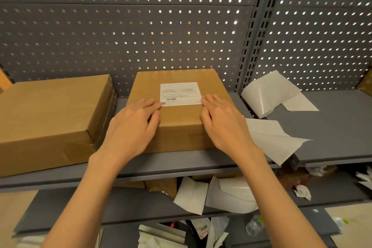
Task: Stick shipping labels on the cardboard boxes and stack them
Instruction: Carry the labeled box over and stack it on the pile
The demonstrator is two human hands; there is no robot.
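Brown cardboard fills the middle of my view: the cardboard box (181, 110) sits on the grey shelf (332, 127), back against the pegboard (141, 26), with the white shipping label (180, 93) lying flat on its top face. My left hand (132, 127) and right hand (223, 125) rest on the lid either side of the label, fingers straight and together, tips touching its lower corners, gripping nothing; I judge they press the edges down so the adhesive takes. The label's long axis runs left to right, its print upright toward me; the box runs deeper than wide, away from me. A second box (52, 115) lies just beside on the left, unlabelled on top, and peeled backing sheets (269, 94) lie to the right.
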